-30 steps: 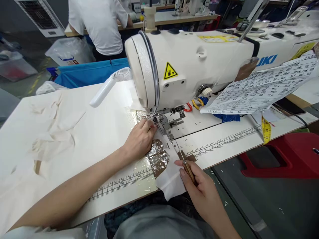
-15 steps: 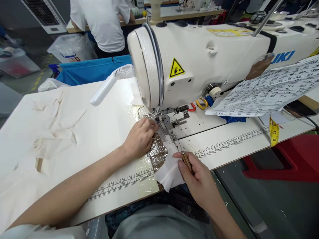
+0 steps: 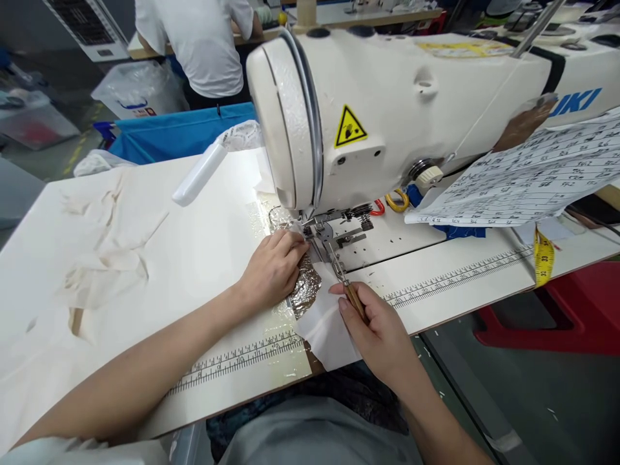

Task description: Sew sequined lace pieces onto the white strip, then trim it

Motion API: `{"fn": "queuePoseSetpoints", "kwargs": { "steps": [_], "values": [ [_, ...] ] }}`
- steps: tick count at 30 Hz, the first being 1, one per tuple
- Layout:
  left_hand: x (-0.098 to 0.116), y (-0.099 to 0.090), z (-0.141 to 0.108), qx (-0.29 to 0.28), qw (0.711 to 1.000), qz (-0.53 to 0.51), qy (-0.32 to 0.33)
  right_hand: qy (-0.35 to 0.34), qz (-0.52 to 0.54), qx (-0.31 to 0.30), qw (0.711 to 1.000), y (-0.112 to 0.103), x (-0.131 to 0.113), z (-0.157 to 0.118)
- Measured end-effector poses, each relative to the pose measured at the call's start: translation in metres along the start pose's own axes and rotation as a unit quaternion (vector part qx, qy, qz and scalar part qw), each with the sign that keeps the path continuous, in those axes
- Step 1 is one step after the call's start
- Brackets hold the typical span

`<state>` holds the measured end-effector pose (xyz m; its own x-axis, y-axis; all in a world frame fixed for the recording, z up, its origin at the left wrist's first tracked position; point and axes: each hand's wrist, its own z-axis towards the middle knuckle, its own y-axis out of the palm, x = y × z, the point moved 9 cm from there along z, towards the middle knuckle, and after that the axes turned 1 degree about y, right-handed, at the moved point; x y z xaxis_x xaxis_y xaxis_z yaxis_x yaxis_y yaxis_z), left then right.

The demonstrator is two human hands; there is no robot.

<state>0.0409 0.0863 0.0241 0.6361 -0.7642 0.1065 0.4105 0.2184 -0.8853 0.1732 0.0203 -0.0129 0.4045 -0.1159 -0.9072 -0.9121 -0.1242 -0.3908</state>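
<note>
My left hand (image 3: 274,268) is closed, its bunched fingertips at the upper edge of a white fabric piece (image 3: 332,332) close to the presser foot (image 3: 317,232). What lies under those fingertips is partly hidden. My right hand (image 3: 380,329) is wrapped round the wooden handle of an awl (image 3: 355,300). The awl's thin metal shaft points up and left toward the foot, above the fabric. Between the hands the fabric spreads over shiny brown tape (image 3: 306,287) and reaches the table's front edge. Above both hands stands the white sewing machine (image 3: 378,116).
Pale cut fabric pieces (image 3: 106,258) lie on the table at the left, near a white plastic-wrapped roll (image 3: 199,174). Printed sheets (image 3: 527,171) lean on the machine at the right. A yellow tape measure (image 3: 543,258) hangs there. A person in a white shirt (image 3: 198,45) sits beyond.
My right hand and the awl have moved slightly up and left, the awl closer to the presser foot. The fabric's near part lies flatter. My left hand stays almost in place. The view has shifted slightly.
</note>
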Motion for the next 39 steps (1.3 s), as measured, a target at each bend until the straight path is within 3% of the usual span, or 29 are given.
{"fn": "queuePoseSetpoints", "kwargs": {
  "steps": [6,12,20,28,35,39],
  "values": [
    [0.007,-0.005,-0.002,0.018,0.999,-0.036,0.025,-0.006,-0.017,0.013,1.0,-0.002,-0.005,0.005],
    [0.004,0.005,-0.003,-0.032,0.999,0.018,0.017,-0.014,-0.038,0.024,0.999,-0.003,-0.01,0.009],
    [0.002,0.01,0.0,-0.055,0.996,0.064,0.001,-0.04,-0.048,0.027,0.998,-0.003,-0.012,0.008],
    [0.001,0.015,0.001,-0.089,0.995,0.02,-0.029,-0.185,-0.108,0.065,0.974,-0.001,-0.042,-0.005],
    [-0.001,0.025,0.015,-0.165,0.982,0.063,-0.06,-0.326,-0.138,0.049,0.934,0.024,-0.086,-0.027],
    [-0.013,0.018,0.018,-0.098,0.989,0.038,-0.104,-0.35,-0.152,0.048,0.923,0.026,-0.086,-0.04]
  ]
}}
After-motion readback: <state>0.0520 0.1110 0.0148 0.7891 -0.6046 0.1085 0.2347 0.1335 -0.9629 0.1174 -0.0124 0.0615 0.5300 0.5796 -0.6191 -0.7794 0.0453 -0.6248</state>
